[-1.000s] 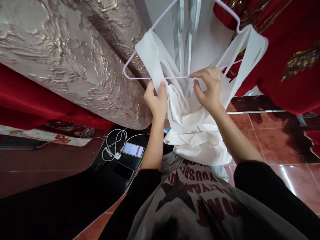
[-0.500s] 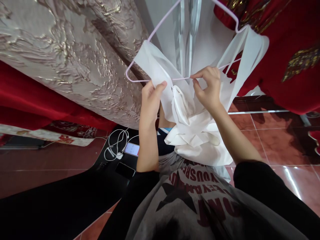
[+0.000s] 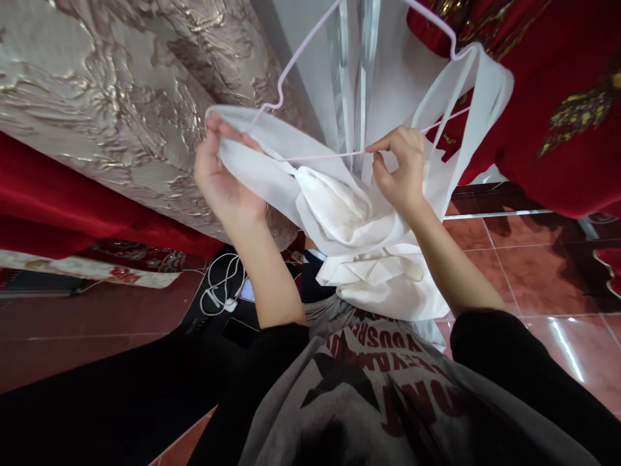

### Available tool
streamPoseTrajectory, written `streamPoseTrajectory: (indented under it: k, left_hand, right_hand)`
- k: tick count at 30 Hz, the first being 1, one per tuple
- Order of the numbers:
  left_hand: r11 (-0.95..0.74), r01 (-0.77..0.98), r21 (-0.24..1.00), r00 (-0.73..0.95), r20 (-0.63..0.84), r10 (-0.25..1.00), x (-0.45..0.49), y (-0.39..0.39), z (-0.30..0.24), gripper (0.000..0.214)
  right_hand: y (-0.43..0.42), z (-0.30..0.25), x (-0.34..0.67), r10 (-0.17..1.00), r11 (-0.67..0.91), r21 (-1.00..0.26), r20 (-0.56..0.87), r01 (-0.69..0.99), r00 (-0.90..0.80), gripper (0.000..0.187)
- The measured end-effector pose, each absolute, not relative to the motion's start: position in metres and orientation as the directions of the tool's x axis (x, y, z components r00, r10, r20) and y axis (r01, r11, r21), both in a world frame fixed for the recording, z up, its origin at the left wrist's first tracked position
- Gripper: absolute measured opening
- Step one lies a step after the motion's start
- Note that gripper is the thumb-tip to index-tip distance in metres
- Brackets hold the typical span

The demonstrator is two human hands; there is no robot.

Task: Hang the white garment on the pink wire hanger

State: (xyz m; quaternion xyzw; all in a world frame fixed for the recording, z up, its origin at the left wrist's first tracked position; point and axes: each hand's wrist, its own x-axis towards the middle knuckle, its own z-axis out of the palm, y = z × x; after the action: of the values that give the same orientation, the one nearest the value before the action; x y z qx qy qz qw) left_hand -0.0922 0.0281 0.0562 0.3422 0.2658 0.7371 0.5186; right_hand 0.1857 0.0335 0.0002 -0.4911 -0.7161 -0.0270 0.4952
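The pink hanger [image 3: 325,156] is pinched by fingers of the right hand [image 3: 400,169], the white strap [image 3: 281,184] apparently adjusted by the left hand [image 3: 228,184], finger closure unclear; slack seems needed next.

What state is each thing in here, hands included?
Left hand: spread, stretching one side of the cloth outward
Right hand: fingers at the hanger's lower bar
White cloth: looped over one hanger end, bunched below
Pink hanger: upright, top out of view
Near phone: screen dark
Far phone: screen lit, partly hidden
White cable: loosely coiled
Beige fabric: hanging, embossed
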Motion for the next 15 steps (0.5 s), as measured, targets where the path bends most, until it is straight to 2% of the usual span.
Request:
streamPoseTrajectory:
  k: [4,7,9,12,14,15]
  left_hand:
    - [-0.350,-0.580,0.736,-0.350,0.163,0.923,-0.086,0.028,0.011,0.025]
    - [-0.288,-0.615,0.734,-0.275,0.143,0.951,-0.060,0.025,-0.006,0.021]
    - [-0.253,-0.637,0.728,-0.201,0.161,0.966,-0.040,0.024,-0.005,0.034]
    - [-0.276,-0.643,0.715,-0.183,0.207,0.961,-0.021,0.027,0.004,0.052]
    - [-0.311,-0.621,0.719,-0.197,0.240,0.951,-0.019,0.029,0.009,0.057]
    - [-0.311,-0.603,0.734,-0.193,0.244,0.950,-0.019,0.029,0.011,0.059]
  right_hand:
    - [0.032,-0.002,0.183,0.694,0.508,-0.441,0.718,0.740,-0.049,0.026]
    - [0.032,-0.002,0.178,0.696,0.535,-0.453,0.715,0.713,-0.068,0.024]
    - [0.029,0.001,0.173,0.690,0.539,-0.450,0.721,0.712,-0.067,0.023]
    - [0.019,0.010,0.172,0.690,0.583,-0.450,0.714,0.676,-0.119,0.022]
    - [0.011,0.016,0.182,0.632,0.642,-0.440,0.767,0.628,-0.110,0.023]
    - [0.008,0.019,0.190,0.580,0.653,-0.440,0.814,0.616,-0.033,0.025]
